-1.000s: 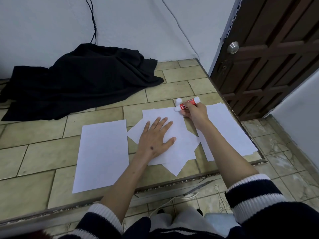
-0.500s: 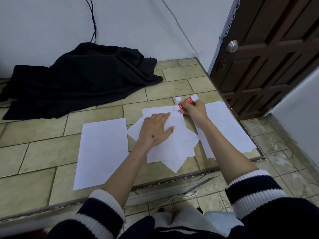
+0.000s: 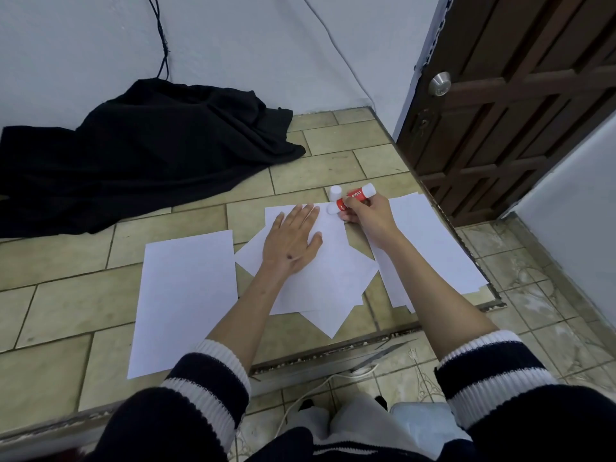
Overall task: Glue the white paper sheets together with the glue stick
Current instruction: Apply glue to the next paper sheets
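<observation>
The glue stick (image 3: 354,199) is red with white ends and lies at a slant, its long axis running from a lower-left tip, which meets the far corner of the top paper sheet (image 3: 328,261), up to a white end pointing to the far right. The right hand (image 3: 368,216) grips its barrel, fingers (image 3: 350,217) curled round it. Just beyond the tip, a white cap (image 3: 335,193) stands upright on the tiled counter (image 3: 66,295).

The top sheet lies over a skewed stack of white sheets (image 3: 320,320) whose corners stick out at the near and left sides. The left hand (image 3: 293,243) rests palm down on that top sheet, fingers straight and slightly spread, pointing away toward the glue tip.

A single sheet (image 3: 185,295) lies flat to the left, apart from the stack. More sheets (image 3: 433,251) lie to the right, under the right forearm. Further back on the left, a black cloth (image 3: 143,155) is heaped against the wall, and a brown door (image 3: 520,95) stands at right.
</observation>
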